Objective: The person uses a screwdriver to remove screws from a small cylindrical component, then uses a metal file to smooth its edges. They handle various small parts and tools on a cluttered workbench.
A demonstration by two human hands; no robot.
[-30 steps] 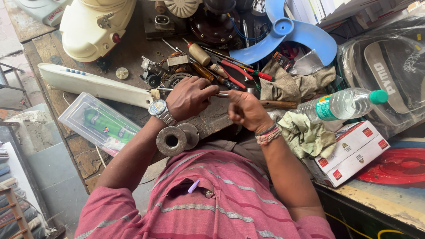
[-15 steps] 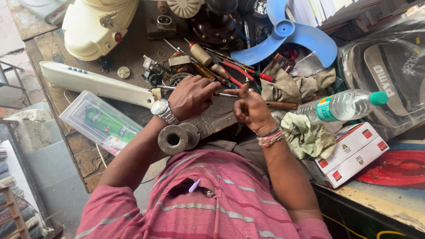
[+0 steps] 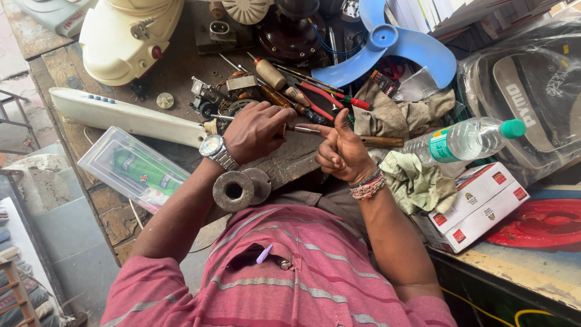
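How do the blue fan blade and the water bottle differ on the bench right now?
The fan blade is opaque blue with broad flat lobes; the bottle is clear with a green cap and a slim round body. The fan blade sits at the far side of the bench, above the tools; the bottle lies on its side nearer, beside the right hand. Both look plastic, and neither hand touches either one.

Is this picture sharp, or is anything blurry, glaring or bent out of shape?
Head view: even daylight, soft shadows. Both hands, left hand and right hand, look sharp, as does the blue fan blade. Mild glare on the plastic bottle. Wide lens bends the edges.
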